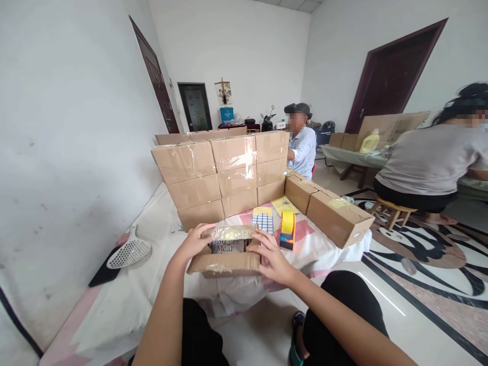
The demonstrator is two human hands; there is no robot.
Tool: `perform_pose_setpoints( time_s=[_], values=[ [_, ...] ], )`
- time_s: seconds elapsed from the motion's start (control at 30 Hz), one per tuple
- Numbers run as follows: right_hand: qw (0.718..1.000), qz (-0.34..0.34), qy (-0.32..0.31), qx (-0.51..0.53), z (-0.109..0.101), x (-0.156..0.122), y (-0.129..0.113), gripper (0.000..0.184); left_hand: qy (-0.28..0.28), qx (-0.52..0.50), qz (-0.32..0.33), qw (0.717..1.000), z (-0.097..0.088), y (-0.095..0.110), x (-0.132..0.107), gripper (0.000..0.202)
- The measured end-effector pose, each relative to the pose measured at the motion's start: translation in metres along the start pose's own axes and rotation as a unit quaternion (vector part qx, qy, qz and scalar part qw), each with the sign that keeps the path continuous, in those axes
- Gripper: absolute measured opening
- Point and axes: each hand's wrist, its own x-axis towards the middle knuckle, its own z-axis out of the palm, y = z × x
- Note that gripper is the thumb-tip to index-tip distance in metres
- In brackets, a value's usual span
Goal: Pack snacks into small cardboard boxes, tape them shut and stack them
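Observation:
A small cardboard box (227, 263) sits in front of me with its flaps lifted and strips of clear tape on them. Between the flaps a printed item (226, 247) shows inside, with lettering that includes "Meal". My left hand (195, 243) holds the far flap at its left end, fingers bent over the cardboard. At the right end, my right hand (273, 258) has its fingers curled against the flaps. To the right of the box is an orange tape dispenser with a yellow roll (288, 229). A sheet of blue-edged labels (263, 222) lies behind the box.
Stacked taped cartons (219, 175) form a wall at the back of the table, and more cartons (337, 216) line its right side. A white perforated scoop (129, 251) lies left. One person (303, 147) sits behind the stack, another (423, 162) on a stool at right.

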Motion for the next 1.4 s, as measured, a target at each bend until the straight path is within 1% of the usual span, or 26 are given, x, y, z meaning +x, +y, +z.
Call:
perform_pose_setpoints(
  time_s=[0.03,0.07,0.1,0.13,0.17,0.2,0.23,0.3,0.33,0.37,0.47,0.57,0.63,0.73,0.77,0.83,0.9,0.93,1.0,1.03,1.07,1.13,1.17,1.23,1.3,1.4],
  values=[
    [0.998,0.026,0.054,0.03,0.01,0.004,-0.001,0.033,-0.006,-0.016,-0.005,1.0,-0.005,0.002,-0.003,0.053],
    [0.991,0.057,0.107,0.063,0.02,0.008,-0.001,0.033,-0.007,-0.037,-0.013,0.999,-0.009,0.005,-0.005,0.058],
    [0.98,0.088,0.152,0.095,0.029,0.011,0.0,0.039,-0.005,-0.059,-0.019,0.998,-0.012,0.008,-0.008,0.063],
    [0.969,0.115,0.183,0.121,0.037,0.014,0.001,0.05,0.001,-0.077,-0.021,0.997,-0.015,0.013,-0.012,0.066],
    [0.96,0.135,0.199,0.14,0.042,0.016,0.003,0.06,0.012,-0.08,-0.016,0.997,-0.016,0.018,-0.015,0.067],
    [0.955,0.15,0.205,0.151,0.046,0.017,0.005,0.065,0.029,-0.066,-0.004,0.997,-0.016,0.023,-0.018,0.066],
    [0.952,0.161,0.206,0.158,0.047,0.018,0.007,0.065,0.054,-0.034,0.014,0.998,-0.016,0.03,-0.02,0.063],
    [0.951,0.17,0.2,0.163,0.045,0.019,0.008,0.053,0.108,0.054,0.058,0.991,-0.014,0.042,-0.026,0.052],
    [0.951,0.17,0.199,0.163,0.043,0.019,0.009,0.045,0.125,0.089,0.074,0.985,-0.013,0.047,-0.029,0.046],
    [0.95,0.17,0.201,0.165,0.041,0.02,0.009,0.037,0.127,0.116,0.088,0.981,-0.011,0.051,-0.032,0.043],
    [0.942,0.177,0.226,0.171,0.039,0.025,0.009,0.022,0.086,0.174,0.125,0.973,0.0,0.059,-0.037,0.035],
    [0.929,0.182,0.258,0.192,0.044,0.03,0.012,0.018,0.06,0.228,0.159,0.959,0.018,0.061,-0.034,0.037],
    [0.914,0.182,0.277,0.233,0.049,0.031,0.016,0.027,0.036,0.251,0.16,0.954,0.03,0.062,-0.029,0.039],
    [0.892,0.187,0.288,0.295,0.054,0.032,0.021,0.051,-0.01,0.273,0.144,0.951,0.04,0.064,-0.024,0.037],
    [0.889,0.193,0.283,0.304,0.053,0.033,0.023,0.055,-0.022,0.28,0.139,0.95,0.042,0.065,-0.024,0.037],
    [0.89,0.209,0.28,0.293,0.043,0.033,0.028,0.054,-0.042,0.292,0.127,0.947,0.043,0.066,-0.027,0.04],
    [0.89,0.225,0.317,0.239,0.023,0.031,0.039,0.048,-0.052,0.296,0.108,0.948,0.044,0.069,-0.033,0.048],
    [0.885,0.231,0.352,0.198,0.011,0.029,0.046,0.048,-0.055,0.298,0.098,0.948,0.044,0.07,-0.035,0.059],
    [0.859,0.256,0.422,0.133,-0.014,0.025,0.067,0.053,-0.063,0.306,0.085,0.946,0.046,0.071,-0.039,0.084],
    [0.842,0.279,0.444,0.129,-0.025,0.023,0.079,0.057,-0.068,0.312,0.083,0.944,0.047,0.071,-0.04,0.092],
    [0.827,0.304,0.452,0.143,-0.034,0.022,0.091,0.061,-0.073,0.318,0.083,0.942,0.049,0.071,-0.04,0.094],
    [0.809,0.343,0.433,0.204,-0.044,0.019,0.113,0.062,-0.085,0.332,0.088,0.935,0.053,0.07,-0.039,0.086],
    [0.808,0.349,0.413,0.232,-0.046,0.018,0.12,0.059,-0.087,0.339,0.089,0.933,0.056,0.069,-0.039,0.081],
    [0.822,0.337,0.376,0.263,-0.046,0.017,0.129,0.048,-0.089,0.352,0.086,0.928,0.059,0.066,-0.037,0.072],
    [0.838,0.317,0.346,0.278,-0.044,0.016,0.13,0.037,-0.081,0.357,0.087,0.927,0.059,0.064,-0.036,0.068],
    [0.86,0.293,0.319,0.27,-0.042,0.013,0.128,0.027,-0.024,0.35,0.116,0.929,0.056,0.063,-0.033,0.06]
  ],
)
